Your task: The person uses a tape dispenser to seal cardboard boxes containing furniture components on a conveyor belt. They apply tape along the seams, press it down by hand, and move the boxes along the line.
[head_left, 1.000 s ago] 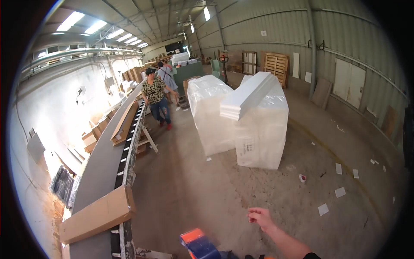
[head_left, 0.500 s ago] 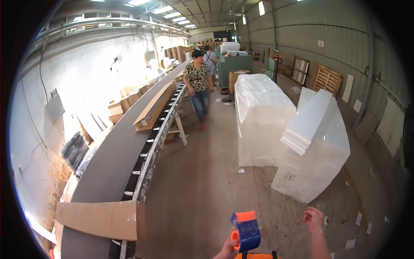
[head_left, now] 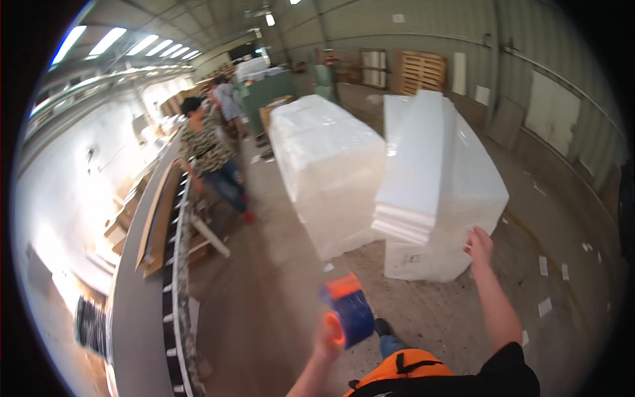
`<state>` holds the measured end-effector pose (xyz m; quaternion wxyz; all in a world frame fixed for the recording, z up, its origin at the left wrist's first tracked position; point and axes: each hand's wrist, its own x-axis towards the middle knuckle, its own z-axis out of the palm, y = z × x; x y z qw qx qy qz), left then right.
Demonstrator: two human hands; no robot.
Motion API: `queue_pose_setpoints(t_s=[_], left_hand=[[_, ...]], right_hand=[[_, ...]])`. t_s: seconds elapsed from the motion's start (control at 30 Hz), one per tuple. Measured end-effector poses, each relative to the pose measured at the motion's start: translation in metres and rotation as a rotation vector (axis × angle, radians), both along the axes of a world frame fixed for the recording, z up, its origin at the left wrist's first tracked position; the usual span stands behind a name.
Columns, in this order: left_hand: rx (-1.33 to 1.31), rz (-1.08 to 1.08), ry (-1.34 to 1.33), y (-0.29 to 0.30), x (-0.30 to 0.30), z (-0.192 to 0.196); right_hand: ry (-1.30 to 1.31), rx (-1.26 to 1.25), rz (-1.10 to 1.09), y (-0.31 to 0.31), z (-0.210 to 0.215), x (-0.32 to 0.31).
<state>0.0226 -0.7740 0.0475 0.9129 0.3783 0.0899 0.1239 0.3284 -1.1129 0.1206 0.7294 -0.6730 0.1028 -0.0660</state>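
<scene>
My left hand [head_left: 325, 341] is closed around the orange handle of a blue and orange tape dispenser [head_left: 350, 311], held out over the floor in front of me. My right hand [head_left: 481, 246] reaches forward with bent fingers a little apart and nothing seen in them. It appears in front of the near wrapped stack [head_left: 466, 192]; whether it touches the plastic I cannot tell. On that stack rest several long white foam boards [head_left: 415, 159], tilted toward me. A second stack [head_left: 337, 159] in clear film stands to its left.
Along the left runs a conveyor [head_left: 142, 317] with long cardboard pieces [head_left: 159, 228] on it. A person in a camouflage top [head_left: 205, 145] is beside it, another person [head_left: 228, 99] farther back. Paper scraps [head_left: 544, 307] lie on the right floor; a wooden pallet [head_left: 423, 71] leans on the wall.
My view has swung right and tilted, and the wrapped stacks are closer. My right hand has risen toward the near stack. The tape dispenser remains in my left hand.
</scene>
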Motion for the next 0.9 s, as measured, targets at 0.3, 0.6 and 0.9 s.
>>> queue_pose_setpoints(t_s=[0.3, 0.6, 0.9], left_hand=[[0.352, -0.093, 0.093, -0.009, 0.342, 0.113], [1.231, -0.151, 0.123, -0.021, 0.426, 0.115], [1.056, -0.286, 0.351, -0.035, 0.418, 0.175]], right_hand=[[0.028, 0.022, -0.098, 0.007, -0.041, 0.125], [0.054, 0.042, 0.351, 0.065, -0.017, 0.124], [0.078, 0.022, 0.378, 0.055, 0.016, 0.125]])
